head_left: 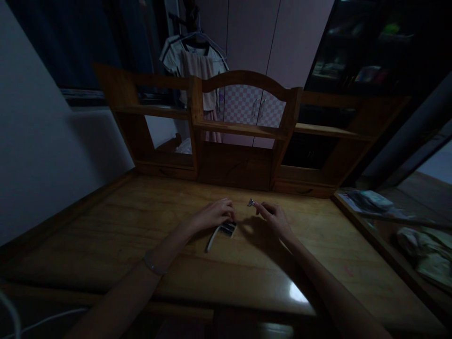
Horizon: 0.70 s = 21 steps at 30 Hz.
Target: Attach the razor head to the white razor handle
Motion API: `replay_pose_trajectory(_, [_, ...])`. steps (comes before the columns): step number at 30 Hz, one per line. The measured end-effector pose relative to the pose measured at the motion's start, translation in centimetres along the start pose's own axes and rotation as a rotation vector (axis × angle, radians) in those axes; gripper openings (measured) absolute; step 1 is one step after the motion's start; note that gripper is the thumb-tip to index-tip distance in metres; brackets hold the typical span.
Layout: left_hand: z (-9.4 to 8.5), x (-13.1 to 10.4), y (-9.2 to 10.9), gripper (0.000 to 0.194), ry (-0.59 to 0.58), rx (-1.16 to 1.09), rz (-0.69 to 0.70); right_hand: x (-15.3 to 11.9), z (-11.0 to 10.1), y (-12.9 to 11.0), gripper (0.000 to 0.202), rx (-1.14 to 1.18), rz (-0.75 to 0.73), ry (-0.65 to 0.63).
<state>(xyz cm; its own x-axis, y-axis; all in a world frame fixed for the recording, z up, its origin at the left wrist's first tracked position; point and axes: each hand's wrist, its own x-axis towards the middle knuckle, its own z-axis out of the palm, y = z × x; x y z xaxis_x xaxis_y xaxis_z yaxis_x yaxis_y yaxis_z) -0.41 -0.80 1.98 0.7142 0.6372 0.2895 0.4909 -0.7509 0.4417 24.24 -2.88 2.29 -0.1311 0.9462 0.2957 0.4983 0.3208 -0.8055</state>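
Two hands meet the middle of the table (141, 207), nearer its back edge than its front: the right hand (277, 219) pinches a metal clip (251, 203) by one end, while the left hand (213, 214) curls over a dark block (229, 229) beside a white strip (212, 240), its grip hidden. The clip looks light, stiff and slick, probably hard to damage and best held by its ends.

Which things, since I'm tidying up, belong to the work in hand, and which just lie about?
Apparently in use:
small shiny piece, in right hand
small dark item, at left hand
pale strip beside it

Seemingly just lying about:
crumpled cloth, right
white cable, lower left
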Motion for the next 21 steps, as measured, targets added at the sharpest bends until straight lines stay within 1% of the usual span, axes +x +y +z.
replay_pose_trajectory(2, [0.2, 0.1, 0.1, 0.013, 0.013, 0.014, -0.013, 0.0, 0.0, -0.1, 0.047, 0.005, -0.007, -0.003])
replay_pose_trajectory(7, [0.6, 0.4, 0.1, 0.012, 0.003, -0.017, -0.041, 0.0, 0.1, -0.1, 0.045, 0.010, -0.011, -0.010])
replay_pose_trajectory(11, [1.0, 0.7, -0.2, 0.006, 0.056, -0.059, -0.119, -0.1, 0.1, -0.1, 0.046, -0.005, -0.002, -0.016])
replay_pose_trajectory(16, [1.6, 0.8, -0.9, 0.009, 0.128, -0.074, -0.192, -0.2, 0.0, -0.3, 0.046, -0.015, -0.016, -0.019])
replay_pose_trajectory(21, [2.1, 0.8, -1.5, 0.012, 0.131, -0.076, -0.249, -0.1, 0.3, -0.2, 0.046, -0.030, -0.023, -0.002])
